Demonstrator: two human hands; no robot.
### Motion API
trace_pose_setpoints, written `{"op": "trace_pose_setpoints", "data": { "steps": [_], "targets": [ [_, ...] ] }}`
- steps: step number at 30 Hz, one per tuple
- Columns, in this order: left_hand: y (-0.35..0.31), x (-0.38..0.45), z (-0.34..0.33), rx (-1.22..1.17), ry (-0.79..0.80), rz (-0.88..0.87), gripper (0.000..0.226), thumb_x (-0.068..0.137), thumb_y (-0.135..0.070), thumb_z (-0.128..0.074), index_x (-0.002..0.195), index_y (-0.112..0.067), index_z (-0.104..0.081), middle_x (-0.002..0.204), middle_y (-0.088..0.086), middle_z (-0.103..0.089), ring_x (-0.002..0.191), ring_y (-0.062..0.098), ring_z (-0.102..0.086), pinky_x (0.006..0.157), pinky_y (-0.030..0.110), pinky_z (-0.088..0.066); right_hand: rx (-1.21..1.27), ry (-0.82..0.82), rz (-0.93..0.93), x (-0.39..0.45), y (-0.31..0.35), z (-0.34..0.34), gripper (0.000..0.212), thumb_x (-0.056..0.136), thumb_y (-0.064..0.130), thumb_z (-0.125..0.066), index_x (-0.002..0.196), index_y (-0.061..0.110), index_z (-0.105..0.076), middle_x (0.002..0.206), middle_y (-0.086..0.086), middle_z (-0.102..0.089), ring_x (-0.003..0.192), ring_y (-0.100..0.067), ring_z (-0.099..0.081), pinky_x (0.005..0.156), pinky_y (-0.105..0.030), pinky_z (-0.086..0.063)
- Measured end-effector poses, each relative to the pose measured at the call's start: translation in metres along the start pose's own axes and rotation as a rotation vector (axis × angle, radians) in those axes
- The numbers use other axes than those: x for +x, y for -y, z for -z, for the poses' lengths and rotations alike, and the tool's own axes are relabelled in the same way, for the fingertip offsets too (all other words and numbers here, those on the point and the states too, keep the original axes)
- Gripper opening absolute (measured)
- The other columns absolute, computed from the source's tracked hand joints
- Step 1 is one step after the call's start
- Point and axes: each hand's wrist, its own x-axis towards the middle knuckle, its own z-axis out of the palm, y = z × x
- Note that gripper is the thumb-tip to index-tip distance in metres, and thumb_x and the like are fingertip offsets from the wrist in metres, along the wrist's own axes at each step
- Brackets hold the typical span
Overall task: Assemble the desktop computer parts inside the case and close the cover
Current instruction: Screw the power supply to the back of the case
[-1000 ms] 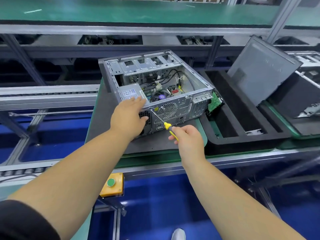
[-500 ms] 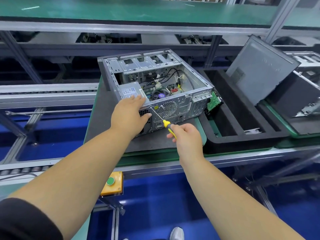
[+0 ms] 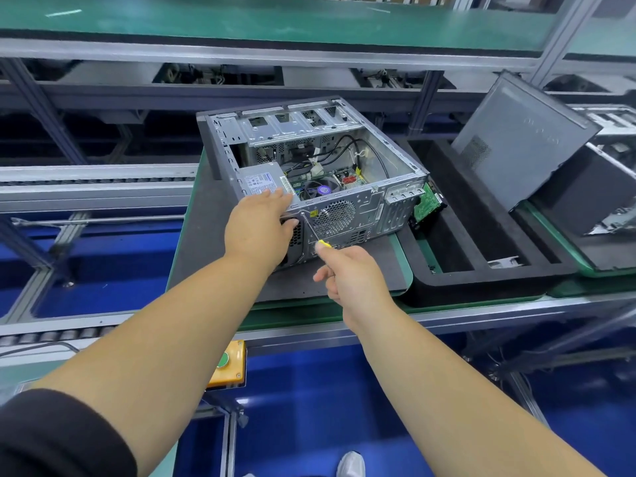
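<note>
Down at the near rear corner of the open computer case (image 3: 311,173), the left hand (image 3: 260,225) lies with fingers straight over the top edge, its fingertips on the grey power supply (image 3: 263,182) and its thumb against the rear panel. Just to its right, the right hand (image 3: 351,273) curls round a yellow-handled screwdriver (image 3: 311,228), only a sliver of the handle showing above the knuckles; the thin shaft slants up and left to the rear panel, its tip beside the yellow warning sticker, just left of the round fan grille (image 3: 335,218).

One case lies on its side on a dark mat (image 3: 203,235), top open, cables and a cooler fan visible inside. The left hand and wrist hide the lower left part of the rear panel.

Right of the case sits one black foam tray (image 3: 481,273), with a green circuit board (image 3: 426,203) at its far left corner, touching or nearly touching the case. One grey side cover (image 3: 519,139) leans tilted at the tray's far right. Beyond it, at the right edge, part of a second case (image 3: 609,187) shows.

Near, below the bench edge, hangs one orange box with a green button (image 3: 229,364). One white shoe (image 3: 351,464) shows on the blue floor.
</note>
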Motion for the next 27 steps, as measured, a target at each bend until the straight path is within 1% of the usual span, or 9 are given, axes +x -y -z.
{"op": "trace_pose_setpoints", "data": {
  "steps": [3, 5, 10, 12, 15, 17, 20, 23, 27],
  "targets": [
    [0.001, 0.001, -0.001, 0.021, -0.006, -0.012, 0.045, 0.095, -0.031, -0.059, 0.138, -0.02, -0.053, 0.145, 0.004, -0.05, 0.134, 0.025, -0.045, 0.108, 0.039, -0.034, 0.055, -0.016, -0.006, -0.003, -0.001, -0.002, 0.021, 0.095, 0.025, -0.064, 0.093, 0.007, -0.053, 0.06, 0.002, -0.055, 0.039, -0.007, -0.037, 0.039, -0.019, -0.03],
    [0.001, 0.001, -0.001, 0.037, -0.015, -0.017, 0.044, 0.096, -0.03, -0.059, 0.138, -0.02, -0.054, 0.145, 0.004, -0.051, 0.134, 0.025, -0.045, 0.108, 0.038, -0.034, 0.08, -0.035, -0.068, -0.002, 0.001, -0.003, 0.019, 0.097, 0.027, -0.061, 0.092, 0.008, -0.058, 0.066, -0.002, -0.058, 0.041, -0.008, -0.04, 0.04, -0.02, -0.032],
    [0.002, 0.002, -0.003, 0.048, -0.004, -0.006, 0.044, 0.097, -0.032, -0.057, 0.139, -0.023, -0.052, 0.146, 0.0, -0.049, 0.136, 0.024, -0.043, 0.108, 0.038, -0.035, -0.001, -0.019, -0.252, 0.005, 0.009, -0.005, 0.046, 0.106, 0.038, -0.04, 0.081, 0.012, -0.069, 0.046, 0.004, -0.059, 0.038, -0.008, -0.039, 0.039, -0.019, -0.03],
    [0.003, 0.002, -0.002, 0.053, -0.001, -0.006, 0.044, 0.097, -0.032, -0.057, 0.139, -0.023, -0.052, 0.146, 0.0, -0.049, 0.136, 0.024, -0.043, 0.107, 0.038, -0.035, 0.03, -0.002, -0.262, 0.007, 0.008, -0.005, 0.048, 0.106, 0.039, -0.037, 0.082, 0.011, -0.068, 0.046, 0.003, -0.058, 0.039, -0.008, -0.036, 0.038, -0.019, -0.028],
    [0.002, 0.001, -0.001, 0.059, -0.004, -0.009, 0.043, 0.097, -0.031, -0.057, 0.138, -0.023, -0.053, 0.145, 0.0, -0.05, 0.134, 0.024, -0.045, 0.106, 0.037, -0.036, 0.104, -0.001, -0.207, 0.006, 0.007, -0.002, 0.032, 0.1, 0.038, -0.054, 0.087, 0.009, -0.06, 0.06, -0.003, -0.054, 0.04, -0.01, -0.034, 0.038, -0.02, -0.026],
    [0.002, 0.001, -0.001, 0.066, -0.006, -0.01, 0.043, 0.097, -0.031, -0.057, 0.138, -0.023, -0.053, 0.145, 0.0, -0.05, 0.135, 0.024, -0.045, 0.106, 0.036, -0.035, 0.11, -0.007, -0.159, 0.004, 0.009, -0.001, 0.022, 0.095, 0.029, -0.064, 0.085, 0.011, -0.055, 0.067, -0.004, -0.048, 0.042, -0.009, -0.035, 0.04, -0.02, -0.026],
    [0.002, 0.001, -0.001, 0.073, -0.008, -0.006, 0.043, 0.097, -0.031, -0.056, 0.139, -0.023, -0.052, 0.146, -0.001, -0.049, 0.136, 0.023, -0.043, 0.107, 0.035, -0.034, 0.098, -0.032, -0.151, 0.003, 0.013, 0.001, 0.018, 0.095, 0.025, -0.065, 0.086, 0.011, -0.057, 0.067, -0.004, -0.051, 0.043, -0.009, -0.038, 0.04, -0.019, -0.028],
    [0.001, 0.001, -0.001, 0.073, -0.009, -0.009, 0.043, 0.097, -0.03, -0.056, 0.139, -0.022, -0.052, 0.145, 0.0, -0.05, 0.135, 0.023, -0.044, 0.107, 0.037, -0.035, 0.023, -0.03, -0.218, 0.002, 0.019, -0.001, 0.026, 0.099, 0.034, -0.058, 0.086, 0.011, -0.06, 0.065, -0.004, -0.059, 0.047, -0.011, -0.041, 0.043, -0.02, -0.031],
    [0.002, 0.002, -0.001, 0.058, -0.002, -0.008, 0.042, 0.097, -0.03, -0.057, 0.138, -0.022, -0.054, 0.144, 0.0, -0.051, 0.135, 0.024, -0.045, 0.107, 0.037, -0.036, -0.002, 0.034, -0.334, 0.005, 0.022, -0.005, 0.047, 0.107, 0.038, -0.036, 0.08, 0.009, -0.062, 0.067, -0.002, -0.057, 0.049, -0.009, -0.039, 0.044, -0.017, -0.03]
  ]
}}
